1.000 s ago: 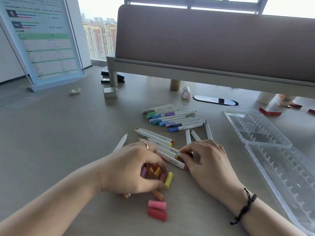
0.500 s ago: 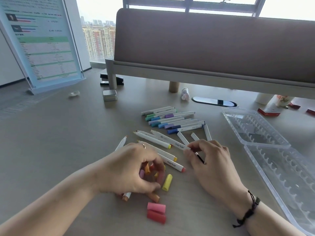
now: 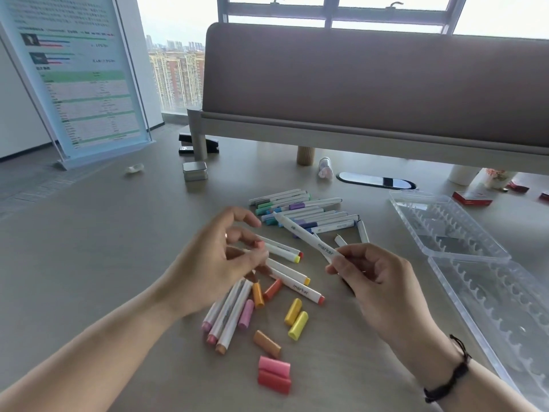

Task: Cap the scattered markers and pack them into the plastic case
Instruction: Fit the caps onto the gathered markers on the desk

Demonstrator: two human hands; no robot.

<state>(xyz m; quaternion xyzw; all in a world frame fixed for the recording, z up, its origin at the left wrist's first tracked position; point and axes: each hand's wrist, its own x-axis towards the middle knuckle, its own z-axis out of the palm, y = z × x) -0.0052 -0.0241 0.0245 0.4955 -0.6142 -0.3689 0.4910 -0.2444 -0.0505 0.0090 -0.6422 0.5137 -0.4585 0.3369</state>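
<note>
A white marker (image 3: 309, 239) is held raised off the worktop (image 3: 89, 248) in the right hand (image 3: 377, 281), grip closed round its lower end, barrel angled toward 11 o'clock. A small pink cap (image 3: 260, 244) appears to be pinched at the fingertips of the left hand (image 3: 214, 263), though blur makes this uncertain. Loose caps (image 3: 298, 321) and uncapped markers (image 3: 228, 316) are scattered at 6 o'clock of the hands, capped markers (image 3: 300, 211) are grouped at 12, and the open plastic case (image 3: 475, 263) is lying empty at 3 o'clock.
</note>
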